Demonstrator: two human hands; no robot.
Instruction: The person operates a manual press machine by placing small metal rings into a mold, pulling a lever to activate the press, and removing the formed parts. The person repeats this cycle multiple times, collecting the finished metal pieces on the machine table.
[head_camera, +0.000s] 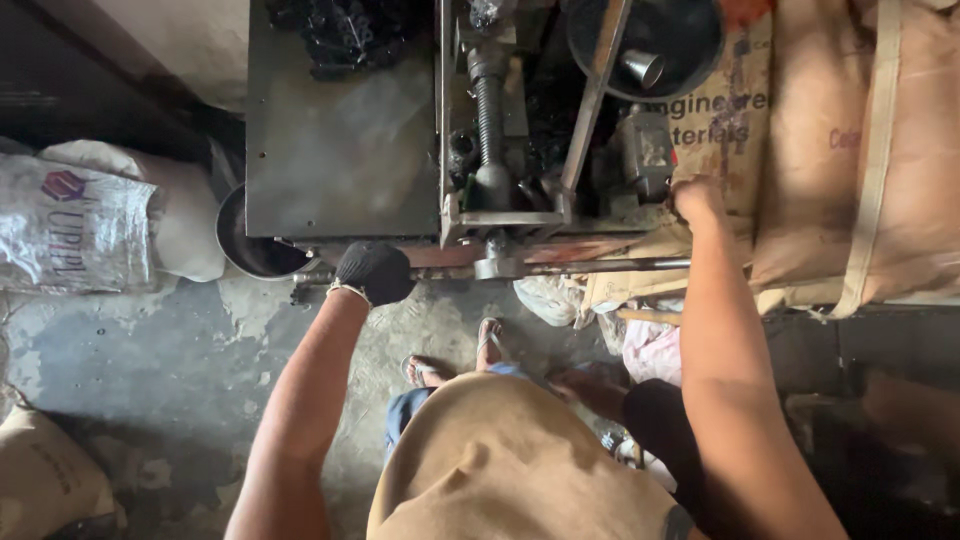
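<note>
left hand (374, 271), gloved, clenched on bar (600, 266) | right hand (697, 200) beside machine (500, 150), grip unclear | risk: fingers pinched by machine parts

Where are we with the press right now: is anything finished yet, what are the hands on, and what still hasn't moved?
Nothing finished shows near the machine. In hand: the gloved left hand grips one end of the horizontal bar under the threaded screw, and the bare right hand rests at the machine's right side by the brown sack. Left: the funnel and the round bin; their contents cannot be told.
</note>
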